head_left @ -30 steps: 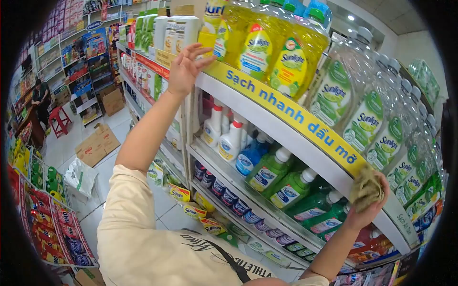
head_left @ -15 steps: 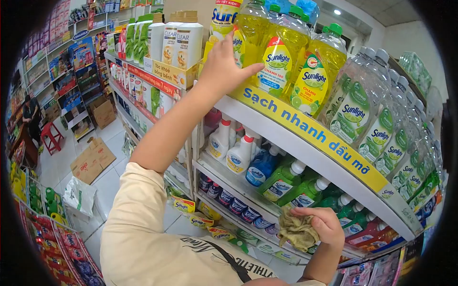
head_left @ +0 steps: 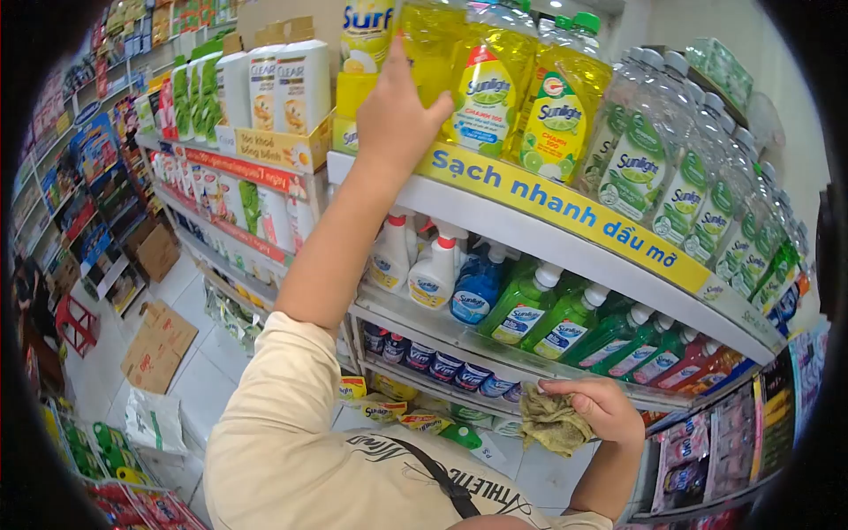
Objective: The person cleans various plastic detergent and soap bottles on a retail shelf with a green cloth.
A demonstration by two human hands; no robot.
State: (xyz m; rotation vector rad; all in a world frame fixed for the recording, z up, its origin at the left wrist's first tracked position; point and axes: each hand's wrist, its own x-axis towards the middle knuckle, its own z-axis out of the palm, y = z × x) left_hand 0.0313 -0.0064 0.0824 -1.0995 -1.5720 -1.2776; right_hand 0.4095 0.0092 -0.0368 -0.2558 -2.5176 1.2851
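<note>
White-capped CLEAR shampoo bottles (head_left: 296, 93) look out over a yellow-fronted display tray (head_left: 272, 152). On pale floor tiles (head_left: 210, 375) lie a flattened brown carton (head_left: 159, 347) with red lettering and, just beside it, a crumpled white plastic bag (head_left: 154, 421). Farther back are a red stool (head_left: 78, 320) and a cardboard box (head_left: 155, 250). Below the white Sunlight spray bottles (head_left: 435, 276) sits a row of dark Vim containers (head_left: 443, 367). Pink OMO packets (head_left: 685, 440) fill part of a rack at lower right; a green patterned box (head_left: 720, 69) rests high at upper right.
</note>
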